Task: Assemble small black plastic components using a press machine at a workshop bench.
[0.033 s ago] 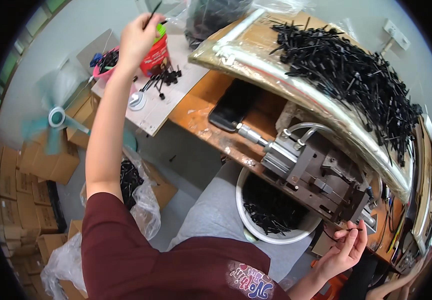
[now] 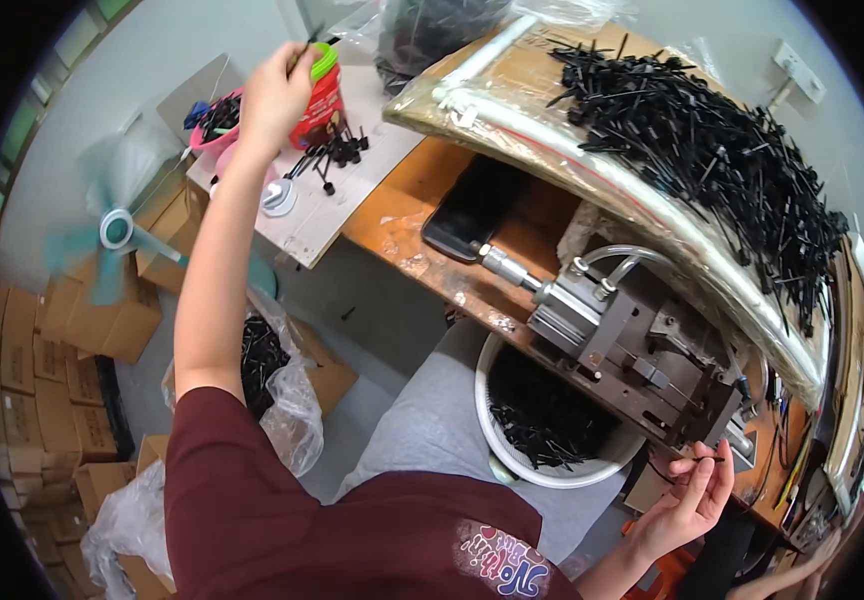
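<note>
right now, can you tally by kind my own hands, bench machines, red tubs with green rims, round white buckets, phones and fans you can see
Own hands: 2 (left hand, right hand)
Bench machine: 1
Red tub: 1
White bucket: 1
Phone: 1
Fan: 1
Total: 7

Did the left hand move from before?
Yes, a little: the left hand is now lower in the picture, compared with the red bucket.
</note>
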The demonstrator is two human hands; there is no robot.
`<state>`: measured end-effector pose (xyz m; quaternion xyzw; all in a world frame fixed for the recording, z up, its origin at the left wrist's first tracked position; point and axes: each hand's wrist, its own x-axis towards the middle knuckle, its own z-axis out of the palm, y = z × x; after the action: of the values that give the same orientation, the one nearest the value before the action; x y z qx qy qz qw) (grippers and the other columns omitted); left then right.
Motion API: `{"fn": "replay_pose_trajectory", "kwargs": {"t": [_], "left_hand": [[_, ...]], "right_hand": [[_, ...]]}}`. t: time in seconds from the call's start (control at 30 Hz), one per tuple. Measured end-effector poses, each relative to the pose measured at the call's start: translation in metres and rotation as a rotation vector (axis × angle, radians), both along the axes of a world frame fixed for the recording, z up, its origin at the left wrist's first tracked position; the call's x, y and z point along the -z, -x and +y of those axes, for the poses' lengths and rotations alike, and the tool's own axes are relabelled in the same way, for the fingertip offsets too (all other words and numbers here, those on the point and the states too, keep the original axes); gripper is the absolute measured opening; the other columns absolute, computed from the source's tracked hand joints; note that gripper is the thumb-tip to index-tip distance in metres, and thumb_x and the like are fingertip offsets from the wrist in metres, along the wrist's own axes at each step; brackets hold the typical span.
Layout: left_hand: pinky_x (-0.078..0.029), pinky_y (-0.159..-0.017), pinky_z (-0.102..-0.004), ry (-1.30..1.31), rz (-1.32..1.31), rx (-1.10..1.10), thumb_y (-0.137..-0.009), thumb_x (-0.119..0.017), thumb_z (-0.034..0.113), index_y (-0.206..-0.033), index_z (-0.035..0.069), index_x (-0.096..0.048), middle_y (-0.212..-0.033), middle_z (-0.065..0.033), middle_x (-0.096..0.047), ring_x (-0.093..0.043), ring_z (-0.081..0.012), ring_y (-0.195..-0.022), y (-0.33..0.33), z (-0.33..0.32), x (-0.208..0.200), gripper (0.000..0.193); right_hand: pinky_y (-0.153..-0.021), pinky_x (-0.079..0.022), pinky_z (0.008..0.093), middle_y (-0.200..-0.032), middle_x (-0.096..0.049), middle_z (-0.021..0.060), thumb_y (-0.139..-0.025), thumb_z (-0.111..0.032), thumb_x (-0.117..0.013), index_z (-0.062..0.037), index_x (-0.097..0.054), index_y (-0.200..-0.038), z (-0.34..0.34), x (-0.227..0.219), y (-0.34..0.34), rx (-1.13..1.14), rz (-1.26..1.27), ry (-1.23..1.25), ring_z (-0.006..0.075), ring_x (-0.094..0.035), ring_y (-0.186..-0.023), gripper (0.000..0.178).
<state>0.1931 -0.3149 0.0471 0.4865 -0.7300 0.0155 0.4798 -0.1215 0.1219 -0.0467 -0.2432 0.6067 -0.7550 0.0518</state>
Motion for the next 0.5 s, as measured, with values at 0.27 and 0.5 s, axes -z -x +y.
{"fn": "replay_pose_trajectory", "kwargs": {"t": [0.27,0.5], "left_hand": [[-0.047,-0.072,-0.0281,-0.334,0.012,-0.033,-0.068,-0.083,0.033,-0.111,0.003,-0.070,-0.073,-0.0036,-0.067,-0.061,-0.0130,-0.070,-0.060,0.046,0.108,0.054],[-0.047,-0.076,-0.0394,-0.203,-0.091,-0.177,-0.079,-0.073,0.028,-0.097,0.007,-0.074,-0.080,-0.0119,-0.063,-0.062,-0.0284,-0.081,-0.042,0.033,0.147,0.028]], "right_hand": [[-0.065,-0.048,0.0220,-0.099,-0.065,0.0160,-0.096,-0.002,-0.051,0.0051,-0.055,-0.120,-0.010,0.009,-0.005,-0.089,0.028,-0.009,0.0126,-0.059,-0.068,0.025],[-0.064,-0.047,0.0212,-0.100,-0.066,0.0161,-0.096,-0.004,-0.052,0.0040,-0.055,-0.119,-0.008,0.009,-0.011,-0.128,0.025,0.017,0.0125,-0.058,-0.068,0.025]]}}
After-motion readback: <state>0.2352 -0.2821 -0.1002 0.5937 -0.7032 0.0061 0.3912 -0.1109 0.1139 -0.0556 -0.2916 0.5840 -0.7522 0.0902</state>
